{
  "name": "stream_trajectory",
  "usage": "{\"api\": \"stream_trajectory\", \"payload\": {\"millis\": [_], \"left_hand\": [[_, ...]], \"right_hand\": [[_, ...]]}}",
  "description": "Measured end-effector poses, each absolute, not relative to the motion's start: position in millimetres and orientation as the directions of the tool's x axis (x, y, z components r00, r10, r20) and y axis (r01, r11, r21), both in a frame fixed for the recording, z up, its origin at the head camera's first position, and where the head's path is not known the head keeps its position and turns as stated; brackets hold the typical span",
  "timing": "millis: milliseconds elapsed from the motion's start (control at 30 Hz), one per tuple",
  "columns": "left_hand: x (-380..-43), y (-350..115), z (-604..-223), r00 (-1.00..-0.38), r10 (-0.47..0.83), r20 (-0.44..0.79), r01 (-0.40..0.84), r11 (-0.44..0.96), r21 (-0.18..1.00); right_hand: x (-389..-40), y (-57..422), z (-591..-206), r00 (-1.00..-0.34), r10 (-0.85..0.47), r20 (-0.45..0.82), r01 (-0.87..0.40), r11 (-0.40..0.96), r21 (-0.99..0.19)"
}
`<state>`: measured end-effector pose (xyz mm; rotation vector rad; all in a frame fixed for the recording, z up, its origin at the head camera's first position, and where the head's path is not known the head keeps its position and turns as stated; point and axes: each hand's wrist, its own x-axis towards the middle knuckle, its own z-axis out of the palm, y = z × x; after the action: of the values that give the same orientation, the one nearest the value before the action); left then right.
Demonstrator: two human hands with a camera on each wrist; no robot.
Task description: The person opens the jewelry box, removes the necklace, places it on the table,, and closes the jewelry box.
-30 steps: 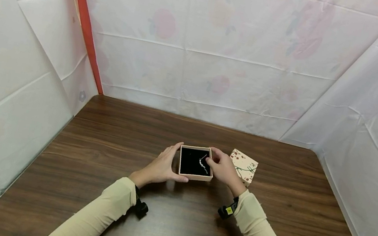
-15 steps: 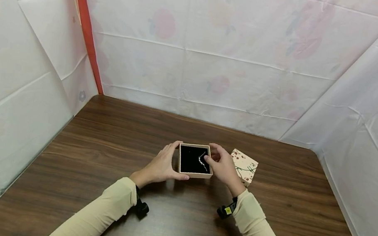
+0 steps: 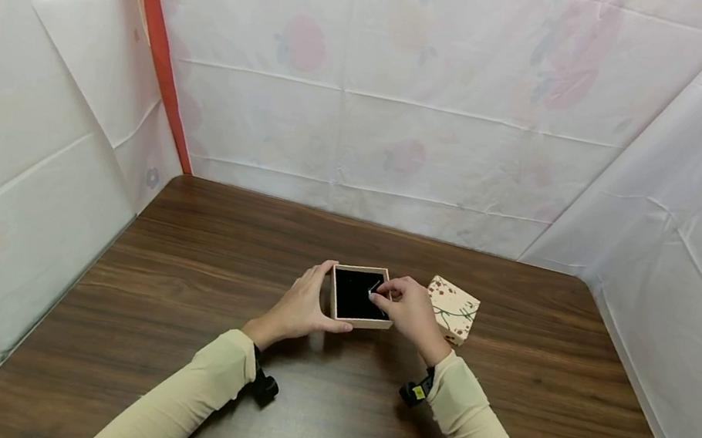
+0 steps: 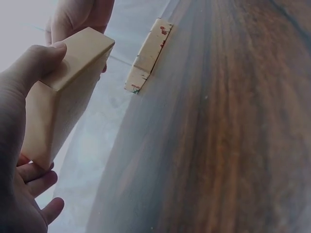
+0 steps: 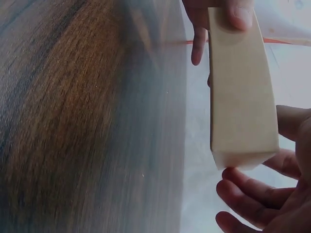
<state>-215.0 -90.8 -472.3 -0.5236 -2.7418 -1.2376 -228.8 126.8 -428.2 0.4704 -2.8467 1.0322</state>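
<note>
My left hand (image 3: pixel 303 308) grips a small cream cardboard box (image 3: pixel 367 324) from its left side, thumb along the near wall and fingers round the far corner. The box is lidless, its mouth facing up, and a black pad (image 3: pixel 349 301) fills it. Over the pad's right part, my right hand (image 3: pixel 412 312) pinches a thin silver chain (image 3: pixel 375 284) between thumb and index finger; those fingers hide much of the chain. In the left wrist view the box (image 4: pixel 73 63) is held above the table. The right wrist view has its plain side wall (image 5: pixel 243 92).
A cream lid (image 3: pixel 453 309) printed with red flowers and green stems lies on the dark wooden table (image 3: pixel 250 232), just right of my right hand. White patterned sheets (image 3: pixel 420 67) hang behind and at both sides, with a red strip (image 3: pixel 157 36) at the back left corner.
My right hand has shifted left from the box's right edge, and its thumb and index finger have closed on the chain. The box has moved slightly up and left in my left hand.
</note>
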Motion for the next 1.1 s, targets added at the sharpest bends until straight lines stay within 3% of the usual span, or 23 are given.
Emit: {"api": "stream_trajectory", "payload": {"millis": [667, 1100], "left_hand": [[-215, -86, -478, -0.925, 0.282, 0.255, 0.38, 0.657, 0.651], [-211, -84, -473, -0.886, 0.37, 0.278, 0.463, 0.714, 0.525]], "right_hand": [[-225, 115, -430, -0.962, -0.2, 0.186, -0.268, 0.822, -0.502], [-228, 118, -438, -0.954, -0.172, 0.244, -0.278, 0.813, -0.511]]}}
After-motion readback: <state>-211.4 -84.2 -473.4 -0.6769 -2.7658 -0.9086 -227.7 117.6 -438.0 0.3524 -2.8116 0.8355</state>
